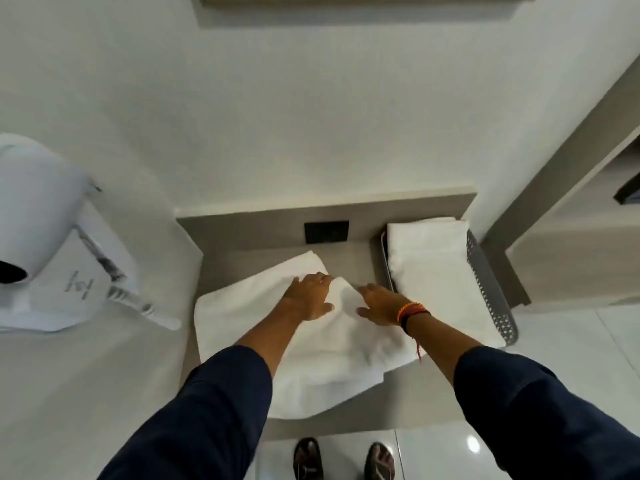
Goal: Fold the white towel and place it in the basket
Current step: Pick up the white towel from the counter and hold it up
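A white towel (249, 306) lies spread and partly folded on the grey-brown bedside ledge (353, 261). My left hand (310, 296) rests flat on the towel near its far edge, fingers around a raised fold. My right hand (379, 304), with an orange and black wristband, presses on the towel just to the right of that fold. The grey perforated basket (491, 292) stands at the right end of the ledge, touching the towel's right edge, with folded white towels (429, 268) inside it.
A bed with white sheets (86, 358) lies on the left, carrying a rolled white towel (34, 209) and a white card. A black wall socket (326, 232) sits behind the ledge. A grey shelf unit (568, 188) rises on the right. My sandalled feet (343, 459) stand on glossy tiles.
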